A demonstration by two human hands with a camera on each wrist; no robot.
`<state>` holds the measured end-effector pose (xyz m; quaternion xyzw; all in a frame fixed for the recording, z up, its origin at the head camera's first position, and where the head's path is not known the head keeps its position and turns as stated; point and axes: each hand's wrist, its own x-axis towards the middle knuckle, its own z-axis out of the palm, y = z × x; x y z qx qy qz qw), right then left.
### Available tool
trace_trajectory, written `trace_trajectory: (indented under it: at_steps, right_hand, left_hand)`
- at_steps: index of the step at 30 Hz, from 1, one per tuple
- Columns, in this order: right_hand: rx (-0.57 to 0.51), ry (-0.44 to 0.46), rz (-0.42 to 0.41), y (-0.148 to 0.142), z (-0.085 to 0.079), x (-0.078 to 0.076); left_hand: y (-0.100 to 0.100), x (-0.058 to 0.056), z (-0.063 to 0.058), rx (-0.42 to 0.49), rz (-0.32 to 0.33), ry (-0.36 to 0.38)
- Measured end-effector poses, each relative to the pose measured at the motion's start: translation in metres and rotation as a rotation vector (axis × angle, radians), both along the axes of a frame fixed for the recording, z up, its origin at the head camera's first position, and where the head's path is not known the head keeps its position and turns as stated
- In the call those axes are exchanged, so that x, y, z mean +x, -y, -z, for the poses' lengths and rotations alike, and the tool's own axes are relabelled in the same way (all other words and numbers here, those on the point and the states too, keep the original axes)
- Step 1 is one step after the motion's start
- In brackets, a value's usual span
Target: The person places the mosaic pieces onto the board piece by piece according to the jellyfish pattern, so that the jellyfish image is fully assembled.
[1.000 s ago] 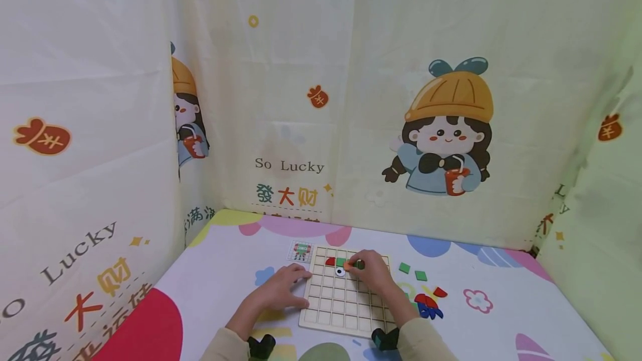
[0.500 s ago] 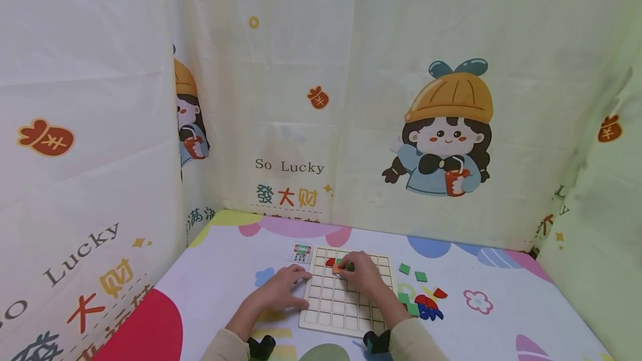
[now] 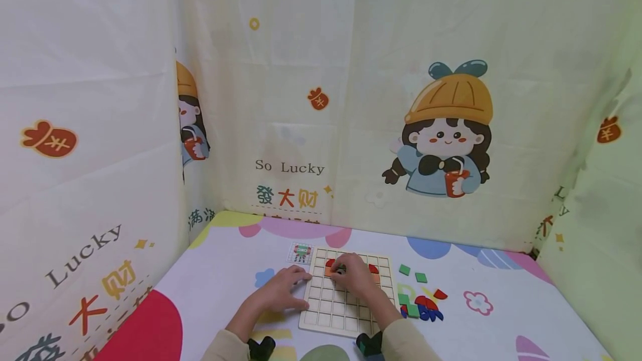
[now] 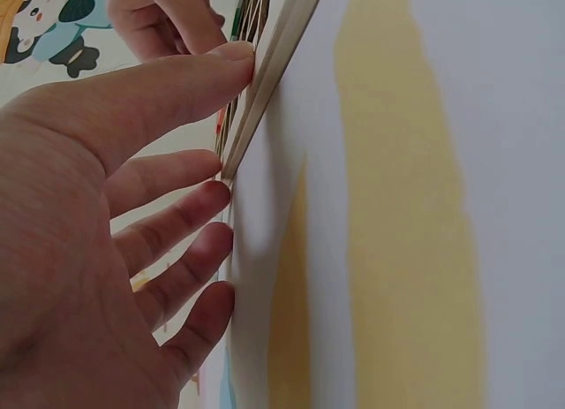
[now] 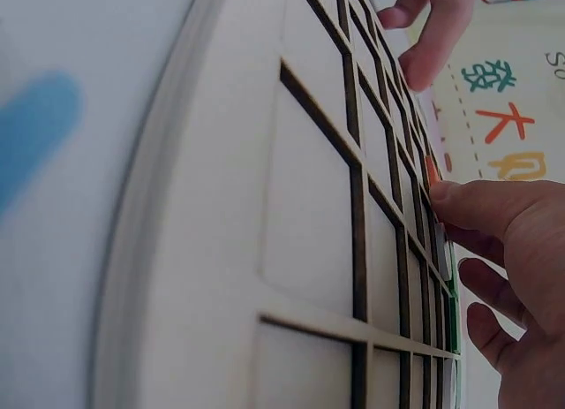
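A wooden grid board (image 3: 326, 318) lies on the table. My left hand (image 3: 281, 288) rests at its left edge, fingers spread; in the left wrist view the thumb (image 4: 177, 95) touches the board's side. Over the upper left cells, my right hand (image 3: 353, 277) pinches an orange tile (image 5: 432, 169), its thumb tip right at it. Most of that tile is hidden behind the fingers in the head view. A red piece (image 3: 329, 263) sits just above it. Another red piece (image 3: 373, 268) and a second orange tile (image 3: 375, 278) lie in cells at the right.
A small pattern card (image 3: 301, 252) with a robot figure lies past the board's upper left corner. Loose green tiles (image 3: 421, 277), red pieces (image 3: 440, 294) and blue pieces (image 3: 430, 314) lie right of the board. Printed cloth walls (image 3: 361, 199) stand behind the table.
My right hand has moved left and slightly nearer across the board with the orange tile, uncovering the red piece and orange tile at the right. The left hand has stayed put.
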<state>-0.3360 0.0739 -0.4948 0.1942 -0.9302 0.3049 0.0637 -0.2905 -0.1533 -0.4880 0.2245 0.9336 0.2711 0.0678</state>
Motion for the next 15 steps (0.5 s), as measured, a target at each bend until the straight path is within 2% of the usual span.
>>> trace_trajectory:
  at_steps: [9,15]
  right_hand:
    - [0.007,-0.013,-0.015,-0.0007,0.0020,-0.0001]
    - [-0.061,-0.012,-0.018,-0.0078,0.0027,-0.0002]
  left_hand:
    - [0.0002,0.0000,0.0017,0.005,-0.006,0.006]
    - [0.0006,-0.0002,0.0023,0.013,-0.010,0.011]
